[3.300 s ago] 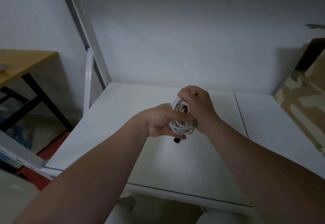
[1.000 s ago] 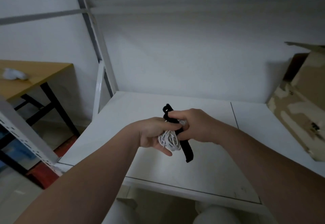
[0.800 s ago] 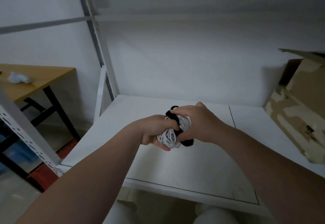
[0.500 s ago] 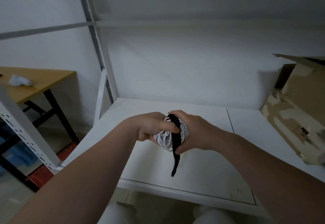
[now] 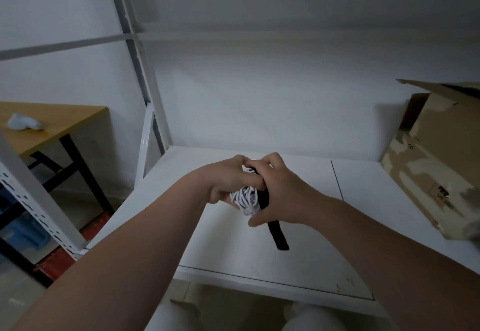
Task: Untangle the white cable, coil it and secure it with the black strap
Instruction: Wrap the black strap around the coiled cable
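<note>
There is only one view, a wide-angle camera on the person's head that faces forward and down. Both forearms enter from the lower corners and run up to the left hand [image 5: 228, 182] and right hand [image 5: 280, 195], close to the lens just below the frame's centre. The white cable [image 5: 246, 198] and black strap [image 5: 279, 237] are between them. A white shelf board [image 5: 298, 265] fills the lower middle, and a wall fills the upper half. A wooden table [image 5: 52, 123] is at the left edge and a cardboard box [image 5: 441, 154] at the right edge.
</note>
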{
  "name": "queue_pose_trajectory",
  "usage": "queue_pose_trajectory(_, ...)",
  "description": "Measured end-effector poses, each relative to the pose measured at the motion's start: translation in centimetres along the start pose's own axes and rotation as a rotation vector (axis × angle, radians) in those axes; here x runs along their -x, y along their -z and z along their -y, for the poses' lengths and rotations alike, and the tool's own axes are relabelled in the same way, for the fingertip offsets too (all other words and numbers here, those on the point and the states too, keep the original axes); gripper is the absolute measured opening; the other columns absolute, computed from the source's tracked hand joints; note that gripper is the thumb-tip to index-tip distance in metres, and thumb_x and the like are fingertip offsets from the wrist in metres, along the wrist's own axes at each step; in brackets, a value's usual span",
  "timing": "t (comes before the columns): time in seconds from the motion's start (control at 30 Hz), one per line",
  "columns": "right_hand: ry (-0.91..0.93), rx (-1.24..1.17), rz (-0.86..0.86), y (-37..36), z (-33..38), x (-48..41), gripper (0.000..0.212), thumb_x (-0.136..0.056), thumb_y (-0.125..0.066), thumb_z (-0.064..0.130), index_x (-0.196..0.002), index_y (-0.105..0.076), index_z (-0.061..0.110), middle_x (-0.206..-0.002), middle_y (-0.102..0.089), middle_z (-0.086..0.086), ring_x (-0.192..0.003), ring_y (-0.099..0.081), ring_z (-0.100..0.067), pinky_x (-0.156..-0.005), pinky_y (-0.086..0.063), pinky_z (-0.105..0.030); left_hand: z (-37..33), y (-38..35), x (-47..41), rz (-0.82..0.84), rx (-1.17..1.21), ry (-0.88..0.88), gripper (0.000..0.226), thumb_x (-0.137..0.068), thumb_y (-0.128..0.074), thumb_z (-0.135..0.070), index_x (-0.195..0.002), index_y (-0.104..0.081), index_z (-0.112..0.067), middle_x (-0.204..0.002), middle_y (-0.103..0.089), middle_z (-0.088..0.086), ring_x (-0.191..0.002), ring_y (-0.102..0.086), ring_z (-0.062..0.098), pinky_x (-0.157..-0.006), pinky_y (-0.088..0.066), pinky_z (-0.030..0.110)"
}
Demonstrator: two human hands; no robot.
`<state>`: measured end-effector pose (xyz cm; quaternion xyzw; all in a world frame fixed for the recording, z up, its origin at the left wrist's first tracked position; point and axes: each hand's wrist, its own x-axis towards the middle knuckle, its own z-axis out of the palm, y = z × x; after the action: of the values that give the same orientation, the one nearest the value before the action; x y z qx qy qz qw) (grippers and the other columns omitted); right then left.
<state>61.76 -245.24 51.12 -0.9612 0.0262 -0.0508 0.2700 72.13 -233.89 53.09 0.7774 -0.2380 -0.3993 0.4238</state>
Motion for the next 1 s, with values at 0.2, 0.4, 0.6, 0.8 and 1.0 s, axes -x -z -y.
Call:
queue_pose_trajectory(0.2, 0.092, 0.094, -0.183, -0.1, -1.2, 0.0, 0.066, -0.058, -0.079, 0.025, -0.117, -0.048, 0.023, -0.108, -0.049, 0.007, -0.088, -0.058, -0.018, -0.071, -0.048, -0.029, -0.3, 0.4, 0.1, 0.125, 0.208, 0.013, 0.020, -0.083, -0.061, -0.015, -0.094, -0.065, 0.001, -0.087, -0.071, 0.016, -0.077, -0.070, 0.026, -0.073, -0.059, 0.033)
queue_pose_trajectory(0.4, -0.182, -0.517, -0.199, 1.6, -2.4, -0.5, 0.038, -0.060, -0.076, 0.006, -0.094, -0.062, 0.012, -0.074, -0.061, 0.003, -0.064, -0.053, -0.015, -0.059, -0.044, -0.026, 0.0, 1.0, 0.2, 0.022, 0.432, 0.020, 0.021, -0.092, -0.046, -0.023, -0.100, -0.062, -0.011, -0.090, -0.059, 0.008, -0.059, -0.063, 0.022, -0.056, -0.056, 0.027)
queue_pose_trajectory(0.6, -0.221, -0.965, -0.072, 2.4, -2.8, -0.2, 0.024, -0.062, -0.063, 0.004, -0.085, -0.061, 0.004, -0.058, -0.053, -0.006, -0.051, -0.049, -0.015, -0.043, -0.035, -0.019, 0.5, -0.6, 0.0, 0.075, 0.093, -0.180, 0.031, -0.084, -0.063, -0.014, -0.114, -0.065, -0.020, -0.106, -0.063, -0.006, -0.101, -0.055, 0.011, -0.098, -0.040, 0.035)
queue_pose_trajectory(0.8, -0.331, -1.125, -0.065, 2.6, -3.1, -0.2, 0.017, -0.084, -0.058, 0.003, -0.073, -0.058, 0.016, -0.056, -0.056, 0.004, -0.057, -0.058, -0.013, -0.052, -0.048, -0.020, 0.2, -1.1, -0.6, -0.009, 0.174, -0.216, 0.007, -0.092, -0.057, -0.009, -0.089, -0.063, -0.013, -0.071, -0.061, 0.001, -0.071, -0.064, 0.014, -0.077, -0.055, 0.032)
queue_pose_trajectory(1.0, -0.443, -1.156, -0.096, 2.8, -3.4, -0.1, 0.016, -0.085, -0.058, 0.009, -0.071, -0.059, 0.016, -0.074, -0.058, -0.002, -0.059, -0.059, -0.012, -0.056, -0.048, -0.020, 0.2, 0.1, -0.3, -0.018, 0.375, -0.118, 0.012, -0.095, -0.053, -0.012, -0.092, -0.065, -0.012, -0.067, -0.050, 0.002, -0.056, -0.050, 0.012, -0.068, -0.060, 0.030)
